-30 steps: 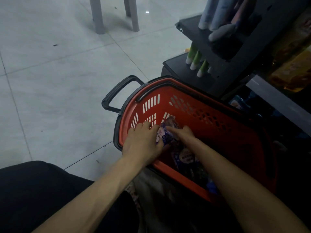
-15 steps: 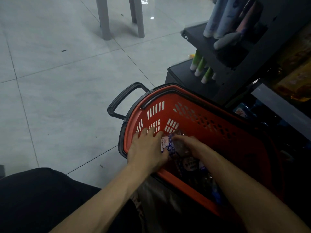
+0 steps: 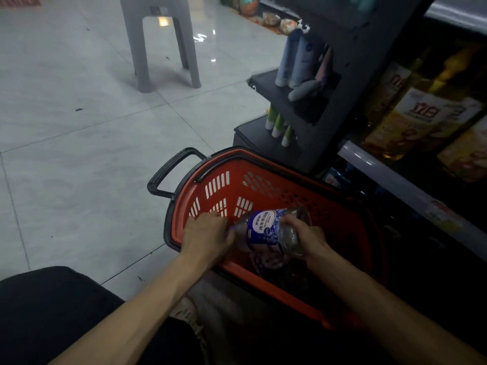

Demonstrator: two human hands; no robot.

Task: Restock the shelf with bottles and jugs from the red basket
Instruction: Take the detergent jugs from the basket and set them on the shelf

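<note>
A red basket (image 3: 311, 196) with a black handle stands on the floor in front of me. Over its near left corner I hold a clear bottle with a blue and white label (image 3: 266, 229), lying on its side. My left hand (image 3: 208, 237) grips its left end and my right hand (image 3: 307, 239) curls round its right part. More dark bottles lie in the basket below, hard to make out. The shelf (image 3: 395, 180) stands to the right, its upper level carrying yellow oil jugs (image 3: 419, 111).
A black rack (image 3: 340, 83) with tubes stands behind the basket. A grey plastic stool (image 3: 160, 40) is on the tiled floor at the back. My dark-clothed knee (image 3: 52, 312) fills the lower left. Open floor lies to the left of the basket.
Both hands have lifted the labelled bottle up out of the basket's corner. The view has tilted up, showing more of the shelf and the stool.
</note>
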